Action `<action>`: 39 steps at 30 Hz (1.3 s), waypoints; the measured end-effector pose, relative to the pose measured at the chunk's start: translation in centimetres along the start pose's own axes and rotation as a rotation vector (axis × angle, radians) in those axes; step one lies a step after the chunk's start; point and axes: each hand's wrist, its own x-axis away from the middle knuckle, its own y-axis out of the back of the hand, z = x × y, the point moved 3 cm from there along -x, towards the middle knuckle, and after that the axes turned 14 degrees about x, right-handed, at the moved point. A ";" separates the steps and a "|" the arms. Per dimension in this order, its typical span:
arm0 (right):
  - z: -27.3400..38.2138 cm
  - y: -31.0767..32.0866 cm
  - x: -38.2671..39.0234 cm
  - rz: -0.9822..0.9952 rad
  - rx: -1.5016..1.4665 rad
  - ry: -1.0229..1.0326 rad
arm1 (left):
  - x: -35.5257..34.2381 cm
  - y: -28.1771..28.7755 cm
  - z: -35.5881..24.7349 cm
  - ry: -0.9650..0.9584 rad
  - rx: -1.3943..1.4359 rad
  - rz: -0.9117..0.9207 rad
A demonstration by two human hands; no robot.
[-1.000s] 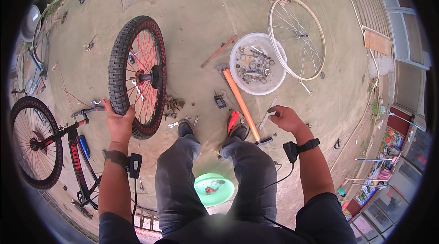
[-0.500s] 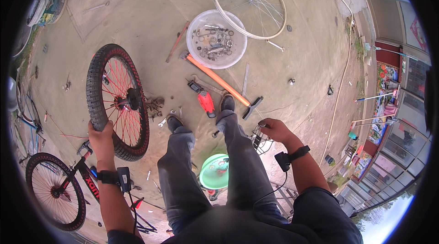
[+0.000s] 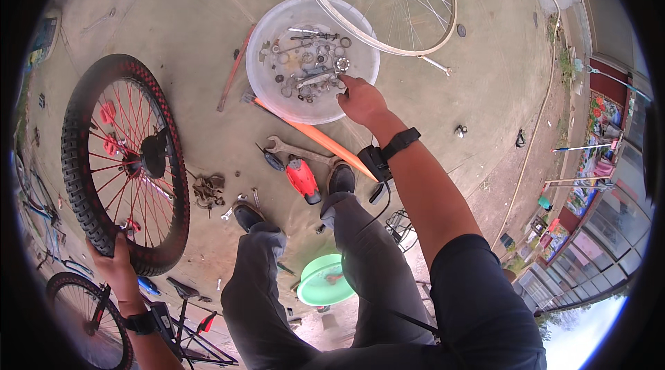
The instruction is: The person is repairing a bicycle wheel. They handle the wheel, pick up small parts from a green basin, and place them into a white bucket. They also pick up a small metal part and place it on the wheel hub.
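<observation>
Reaching forward since half a second ago, the right hand [image 3: 360, 101] has left the spot beside the knee and now rests its loosely curled fingertips on the near rim of the round clear tray [image 3: 267, 27] of small metal parts, grasping nothing that can be seen. Meanwhile the left hand [image 3: 114, 264] stays clenched on the lower edge of the black knobby-tyred wheel [image 3: 125, 162] with red spokes, held upright on the ground at the person's left. A bare silver rim [image 3: 379, 3] overlaps the tray's far side, and an orange-handled tool [image 3: 312, 136] lies just in front of it.
</observation>
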 end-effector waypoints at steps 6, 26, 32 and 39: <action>-0.1 -2.9 -13.3 -0.082 0.034 -0.046 | 0.8 1.4 1.8 0.041 -0.093 -0.066; -1.1 -5.0 -20.7 -0.168 0.042 -0.095 | 1.6 3.9 3.7 0.091 -0.017 -0.034; -0.3 -5.1 -20.3 -0.139 0.059 -0.100 | 2.1 4.6 3.6 0.060 -0.234 -0.114; 0.1 -4.9 -20.6 -0.139 0.143 -0.030 | 2.4 5.5 3.5 0.051 -0.321 -0.102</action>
